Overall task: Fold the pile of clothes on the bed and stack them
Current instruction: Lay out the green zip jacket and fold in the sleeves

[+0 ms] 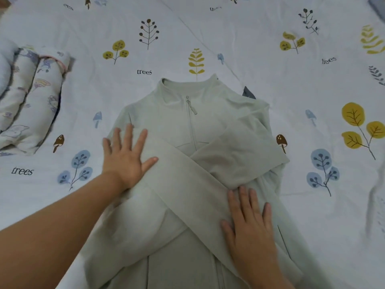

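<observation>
A pale green zip-up jacket lies front-up on the bed, collar pointing away from me. Both sleeves are folded across its chest and cross each other in the middle. My left hand rests flat, fingers spread, on the jacket's left shoulder where the sleeve starts. Flat on the end of the left sleeve, near the jacket's right side, lies my right hand. Neither hand grips the cloth.
The bed is covered by a white sheet printed with trees and mushrooms. A stack of folded patterned clothes lies at the left edge. A bit of dark grey cloth shows behind the jacket's right shoulder.
</observation>
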`<state>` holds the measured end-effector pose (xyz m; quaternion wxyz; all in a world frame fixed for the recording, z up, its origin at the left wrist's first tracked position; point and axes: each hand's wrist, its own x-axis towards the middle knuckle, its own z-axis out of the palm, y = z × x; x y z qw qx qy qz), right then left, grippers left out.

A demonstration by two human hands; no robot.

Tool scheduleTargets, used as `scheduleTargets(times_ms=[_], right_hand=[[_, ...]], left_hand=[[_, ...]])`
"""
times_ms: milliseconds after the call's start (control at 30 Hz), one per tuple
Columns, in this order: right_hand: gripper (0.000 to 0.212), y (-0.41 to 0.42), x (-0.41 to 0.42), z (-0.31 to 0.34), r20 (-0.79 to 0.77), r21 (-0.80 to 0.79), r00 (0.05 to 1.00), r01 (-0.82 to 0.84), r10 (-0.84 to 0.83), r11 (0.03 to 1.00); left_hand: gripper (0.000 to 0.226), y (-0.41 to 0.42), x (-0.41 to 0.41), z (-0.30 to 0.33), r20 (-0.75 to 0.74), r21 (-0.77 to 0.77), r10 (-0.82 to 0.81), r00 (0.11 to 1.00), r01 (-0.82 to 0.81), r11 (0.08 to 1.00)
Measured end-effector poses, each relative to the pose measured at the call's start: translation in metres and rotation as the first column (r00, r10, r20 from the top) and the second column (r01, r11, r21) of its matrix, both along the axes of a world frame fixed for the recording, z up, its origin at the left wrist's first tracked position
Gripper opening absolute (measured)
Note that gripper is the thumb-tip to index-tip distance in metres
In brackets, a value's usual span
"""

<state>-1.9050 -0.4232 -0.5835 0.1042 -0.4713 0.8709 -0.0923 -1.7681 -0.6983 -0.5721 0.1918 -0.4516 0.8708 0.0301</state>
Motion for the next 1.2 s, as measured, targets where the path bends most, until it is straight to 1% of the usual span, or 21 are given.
scheduleTargets(times_ms=[33, 100, 200, 233, 267, 300, 367, 400, 433, 533, 600, 700, 733, 800, 833, 900, 967, 1033, 1100, 1167, 1200], right_hand=[[0.058, 0.001, -0.005, -0.005, 0.005, 0.049, 1.0, 0.006, -0.006, 0.999], [0.062, 0.002, -0.01, -0.011, 0.006, 0.103, 1.0, 0.005, -0.006, 0.995], [0.062, 0.001, -0.008, -0.014, -0.029, 0.086, 0.999, 0.018, -0.015, 0.996], [0.062, 0.001, -0.007, -0.014, -0.04, 0.055, 0.999, 0.025, -0.023, 0.998], [0.061, 0.001, -0.006, -0.012, -0.046, 0.009, 0.998, 0.031, -0.031, 0.999], [0.06, 0.001, -0.005, -0.009, -0.057, -0.05, 0.998, 0.033, -0.036, 0.998], [0.056, 0.003, -0.003, -0.003, -0.092, -0.136, 0.995, 0.014, -0.027, 0.991], [0.054, 0.007, -0.002, -0.002, -0.114, -0.136, 0.993, 0.009, -0.025, 0.991], [0.054, 0.012, -0.001, -0.003, -0.134, -0.105, 0.991, 0.01, -0.024, 0.994], [0.057, 0.028, -0.003, -0.011, -0.152, 0.03, 0.988, 0.02, -0.015, 0.999], [0.058, 0.033, -0.006, -0.015, -0.126, 0.076, 0.992, 0.01, -0.001, 0.997], [0.058, 0.031, -0.013, -0.011, -0.11, 0.068, 0.993, -0.035, 0.043, 0.997], [0.055, 0.031, -0.016, -0.007, -0.109, 0.047, 0.992, -0.056, 0.06, 0.997], [0.051, 0.038, -0.022, 0.002, -0.102, -0.013, 0.991, -0.087, 0.086, 0.996], [0.05, 0.046, -0.025, 0.007, -0.096, -0.047, 0.991, -0.1, 0.095, 0.994], [0.044, 0.067, -0.026, 0.018, -0.078, -0.122, 0.989, -0.135, 0.126, 0.983], [0.044, 0.092, -0.023, 0.024, -0.078, -0.151, 0.977, -0.211, 0.201, 0.966], [0.045, 0.118, -0.023, 0.024, -0.089, -0.122, 0.951, -0.305, 0.295, 0.945], [0.053, 0.141, -0.025, 0.023, -0.069, -0.044, 0.92, -0.388, 0.385, 0.92], [0.081, 0.157, -0.029, 0.022, -0.001, 0.066, 0.876, -0.481, 0.482, 0.874], [0.091, 0.163, -0.03, 0.021, 0.022, 0.11, 0.857, -0.514, 0.515, 0.851]], left_hand=[[0.083, -0.008, 0.003, -0.002, 0.026, 0.009, 0.046, 0.999, -0.046, 0.999], [0.085, -0.015, 0.004, -0.004, 0.097, 0.021, 0.038, 0.995, -0.04, 0.999], [0.08, -0.016, -0.004, -0.004, 0.153, 0.04, 0.031, 0.988, -0.037, 0.998], [0.079, -0.014, -0.006, -0.001, 0.14, 0.025, 0.04, 0.989, -0.044, 0.999], [0.079, -0.01, -0.008, 0.002, 0.085, -0.003, 0.045, 0.995, -0.045, 0.999], [0.08, -0.004, -0.011, 0.005, -0.016, -0.033, 0.035, 0.999, -0.036, 0.999], [0.084, 0.014, -0.016, 0.01, -0.235, -0.049, -0.027, 0.972, 0.016, 0.999], [0.084, 0.024, -0.018, 0.009, -0.277, -0.037, -0.072, 0.958, 0.064, 0.997], [0.084, 0.032, -0.018, 0.006, -0.269, -0.014, -0.119, 0.956, 0.12, 0.993], [0.087, 0.042, -0.01, -0.013, -0.124, 0.076, -0.193, 0.973, 0.204, 0.976], [0.084, 0.039, -0.01, -0.018, -0.07, 0.093, -0.186, 0.98, 0.192, 0.977], [0.072, 0.039, -0.016, -0.008, 0.003, 0.091, -0.18, 0.984, 0.179, 0.98], [0.072, 0.042, -0.015, -0.004, -0.025, 0.083, -0.179, 0.983, 0.181, 0.98], [0.071, 0.053, -0.002, 0.013, -0.21, 0.052, -0.144, 0.967, 0.158, 0.986], [0.068, 0.062, 0.011, 0.022, -0.304, 0.043, -0.13, 0.944, 0.15, 0.988], [0.055, 0.085, 0.046, 0.034, -0.428, -0.013, -0.175, 0.887, 0.187, 0.982], [0.047, 0.113, 0.085, 0.043, -0.467, -0.001, -0.2, 0.861, 0.226, 0.974], [0.047, 0.137, 0.12, 0.047, -0.442, 0.018, -0.283, 0.851, 0.324, 0.946], [0.049, 0.158, 0.152, 0.044, -0.376, 0.027, -0.425, 0.823, 0.468, 0.883], [0.074, 0.175, 0.18, 0.037, -0.294, 0.101, -0.527, 0.798, 0.574, 0.813], [0.086, 0.182, 0.192, 0.033, -0.262, 0.156, -0.546, 0.796, 0.594, 0.789]])
